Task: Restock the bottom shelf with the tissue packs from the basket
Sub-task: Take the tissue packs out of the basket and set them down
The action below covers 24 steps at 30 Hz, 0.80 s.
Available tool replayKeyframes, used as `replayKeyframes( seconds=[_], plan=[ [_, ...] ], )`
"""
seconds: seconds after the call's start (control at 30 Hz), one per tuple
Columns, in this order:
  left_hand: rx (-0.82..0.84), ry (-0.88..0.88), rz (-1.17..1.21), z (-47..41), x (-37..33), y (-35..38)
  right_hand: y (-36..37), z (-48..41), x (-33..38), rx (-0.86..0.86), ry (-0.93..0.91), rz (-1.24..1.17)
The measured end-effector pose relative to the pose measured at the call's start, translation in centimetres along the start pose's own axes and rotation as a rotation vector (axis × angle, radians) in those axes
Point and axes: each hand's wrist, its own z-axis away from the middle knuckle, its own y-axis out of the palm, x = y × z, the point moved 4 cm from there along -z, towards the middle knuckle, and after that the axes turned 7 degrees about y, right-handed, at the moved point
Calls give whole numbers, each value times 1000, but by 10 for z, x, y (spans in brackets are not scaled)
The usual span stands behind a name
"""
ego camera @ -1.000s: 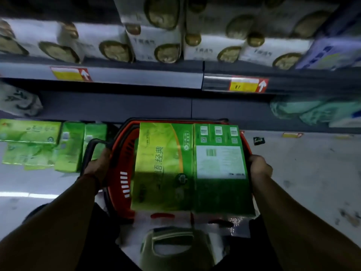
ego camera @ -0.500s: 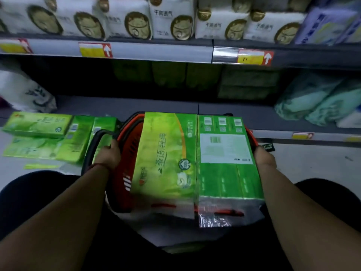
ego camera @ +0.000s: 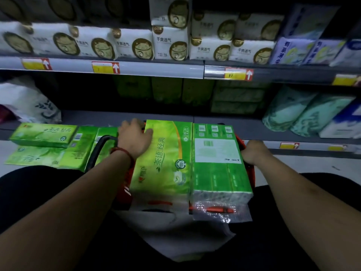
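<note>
From the head view, we see one red basket (ego camera: 125,192) sitting low in front of the bottom shelf (ego camera: 117,116), close enough that a pack only needs a short push to go in. Two big green tissue packs lie flat across the basket top, side by side and touching. The left grip (ego camera: 134,139) lies open on the far corner of the left pack (ego camera: 162,163), fingers spread and thumb on top. We think it is getting ready to lift that one first. The right grip (ego camera: 252,151) is curled at the basket's right rim, just beside the right pack (ego camera: 218,163). It looks like it keeps the basket from sliding, but its fingertips are hidden. More green packs (ego camera: 43,141) lie on the floor to the left. We count about four, though blur makes that hard. At the back of the shelf, we see three dim green packs (ego camera: 166,90) standing up.
</note>
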Motion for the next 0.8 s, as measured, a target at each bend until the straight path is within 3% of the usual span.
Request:
replayKeyframes(
  seconds=[0.1, 0.2, 0.27, 0.33, 0.43, 0.6, 0.73, 0.8],
  plan=[
    [109, 366, 5, -12, -56, 14, -2, -2, 17, -126, -82, 23],
    [254, 555, -50, -7, -87, 45, 11, -14, 11, -39, -87, -61],
    [294, 586, -68, 0, -88, 71, 24, -20, -1, 29, -39, -282],
    [281, 620, -105, 4, -79, 96, 32, -23, -9, -12, 7, -487],
    [212, 659, -180, 3, -77, 114, 36, -18, -9, -33, 61, -592],
    [198, 661, -188, 4, -85, 116, 47, -10, -5, 345, 176, -859],
    [197, 643, -160, 6, -81, 115, 44, -5, 8, 552, -53, -802],
    [192, 625, -145, 7, -77, 112, 38, -7, 10, 626, -85, -921]
  ],
)
